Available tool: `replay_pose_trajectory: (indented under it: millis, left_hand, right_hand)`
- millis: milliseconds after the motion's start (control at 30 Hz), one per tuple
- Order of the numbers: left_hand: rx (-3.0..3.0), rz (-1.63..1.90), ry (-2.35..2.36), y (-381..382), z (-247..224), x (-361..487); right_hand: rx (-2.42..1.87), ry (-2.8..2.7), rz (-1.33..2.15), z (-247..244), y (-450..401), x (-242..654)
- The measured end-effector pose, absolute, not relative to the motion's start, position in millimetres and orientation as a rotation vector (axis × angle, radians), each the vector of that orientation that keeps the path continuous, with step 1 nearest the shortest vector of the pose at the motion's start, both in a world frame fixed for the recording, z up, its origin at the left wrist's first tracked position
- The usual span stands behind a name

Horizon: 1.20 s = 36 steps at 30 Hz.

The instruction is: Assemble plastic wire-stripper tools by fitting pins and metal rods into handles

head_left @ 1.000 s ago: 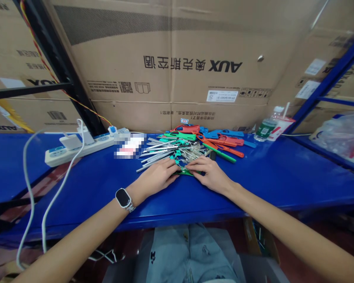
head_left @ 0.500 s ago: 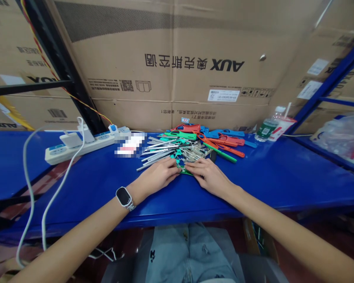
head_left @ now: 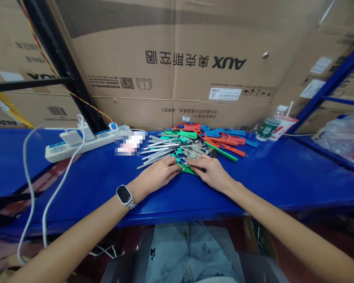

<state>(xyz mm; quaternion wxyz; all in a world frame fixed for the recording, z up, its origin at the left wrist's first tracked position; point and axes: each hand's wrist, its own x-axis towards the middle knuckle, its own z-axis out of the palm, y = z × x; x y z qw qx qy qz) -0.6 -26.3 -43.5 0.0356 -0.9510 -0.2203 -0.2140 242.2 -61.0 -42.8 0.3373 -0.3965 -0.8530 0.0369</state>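
A green plastic casing (head_left: 187, 169), shaped like half of a stick lighter's shell, lies on the table between my hands. My left hand (head_left: 165, 169) has its fingers closed on the casing's left end. My right hand (head_left: 211, 171) is curled over the right side, fingertips pinched together near small pale parts; what they hold is too small to make out. Just beyond my fingers is a pile of metal tubes (head_left: 159, 152) with teal ends and thin wires. Clear small parts (head_left: 194, 151) are heaped beside them.
Red casings (head_left: 230, 139), blue casings (head_left: 227, 132) and a green one (head_left: 184, 134) lie behind the pile. A white power strip (head_left: 76, 147) with cables is at left. A bottle (head_left: 266, 129) and a cup (head_left: 280, 127) stand at right, before a large cardboard box (head_left: 165, 31).
My right hand has shifted slightly and its fingers have curled more, showing more of the green casing. My left hand stays nearly still on it. The view has tilted a little.
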Motion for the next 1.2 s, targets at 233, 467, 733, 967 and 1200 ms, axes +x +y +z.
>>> replay_pose_trajectory:
  millis: [233,467,733,967,1200]
  left_hand:
    - [-2.839,-0.901,-0.832,-30.2,-37.3,3.0]
    - [-2.845,-0.964,-0.814,-24.4,-36.6,8.7]
    - [-2.909,-0.983,-0.769,-23.9,-34.9,6.1]
    - [-2.979,-0.996,-0.797,-23.0,-34.9,5.6]
    - [-2.979,-0.876,-0.709,-23.4,-33.1,-9.1]
  right_hand:
    - [-0.937,-2.123,0.128,-41.8,-62.9,241.0]
    - [-0.933,-2.080,0.144,-41.4,-66.0,238.5]
    - [-0.925,-2.116,0.176,-41.9,-66.6,238.5]
    - [-0.904,-2.158,0.164,-42.7,-65.1,238.3]
    - [-0.947,-2.182,0.158,-44.2,-62.7,239.4]
